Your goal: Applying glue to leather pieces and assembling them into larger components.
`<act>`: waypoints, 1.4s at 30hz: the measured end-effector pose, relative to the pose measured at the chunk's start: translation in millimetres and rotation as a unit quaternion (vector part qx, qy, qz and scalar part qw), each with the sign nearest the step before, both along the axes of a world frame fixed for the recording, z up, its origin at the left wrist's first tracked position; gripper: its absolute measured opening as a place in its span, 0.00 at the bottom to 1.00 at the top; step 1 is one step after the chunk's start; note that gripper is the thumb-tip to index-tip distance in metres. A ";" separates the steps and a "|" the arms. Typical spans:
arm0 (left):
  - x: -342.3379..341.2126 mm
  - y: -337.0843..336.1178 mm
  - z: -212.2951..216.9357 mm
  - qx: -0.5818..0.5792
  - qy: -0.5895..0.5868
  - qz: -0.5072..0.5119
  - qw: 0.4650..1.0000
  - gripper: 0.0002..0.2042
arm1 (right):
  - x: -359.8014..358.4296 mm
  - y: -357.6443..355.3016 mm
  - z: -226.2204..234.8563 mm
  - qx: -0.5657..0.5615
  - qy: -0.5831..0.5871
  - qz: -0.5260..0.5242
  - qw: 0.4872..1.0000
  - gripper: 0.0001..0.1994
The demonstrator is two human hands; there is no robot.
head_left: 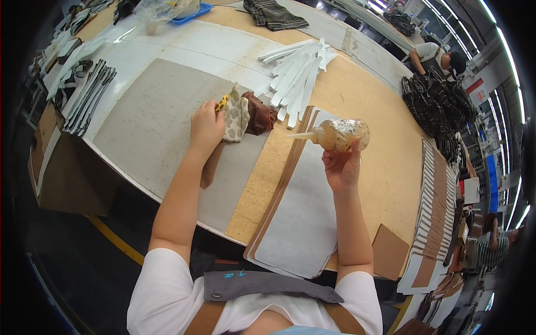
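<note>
My right hand (pixel 341 169) is wrapped round a clear squeeze bottle (pixel 346 135) with yellowish residue on its walls. The bottle lies on its side in the air, its long pale nozzle pointing left. My left hand (pixel 206 131) is closed over the grey board (pixel 162 111), pinching a small yellow piece with dark marks (pixel 222 103). Right beside those fingers is a beige cloth with grey spots (pixel 235 116); whether I grip it too is unclear. A crumpled dark brown piece (pixel 259 114) touches the cloth. Under my left wrist lies a flat brown strip (pixel 212 167).
White strips (pixel 301 70) lie fanned out beyond the hands. A stack of grey-white sheets (pixel 296 206) is before my right arm. Dark strips (pixel 92 97) lie left, striped pieces (pixel 432 206) right. At far right a person (pixel 441 58) bends over dark plaid fabric (pixel 438 106).
</note>
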State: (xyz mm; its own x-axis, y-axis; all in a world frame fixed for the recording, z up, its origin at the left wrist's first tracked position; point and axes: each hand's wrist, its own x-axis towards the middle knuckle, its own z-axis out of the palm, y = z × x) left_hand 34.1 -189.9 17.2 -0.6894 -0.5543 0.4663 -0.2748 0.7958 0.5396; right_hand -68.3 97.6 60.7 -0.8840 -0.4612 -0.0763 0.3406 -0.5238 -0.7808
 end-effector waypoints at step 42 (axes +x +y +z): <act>10.6 94.5 12.3 0.009 0.038 -0.303 0.952 0.15 | 15.7 -7.9 2.5 -0.035 0.046 0.010 0.998 0.34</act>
State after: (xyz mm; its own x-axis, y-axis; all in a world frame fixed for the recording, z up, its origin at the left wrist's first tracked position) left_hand 44.7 -95.4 29.5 -0.8495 -0.0743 0.5223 0.2718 0.7869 0.5540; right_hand -52.6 89.6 63.2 -0.8762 -0.4804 0.0382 0.2800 -0.5722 -0.7708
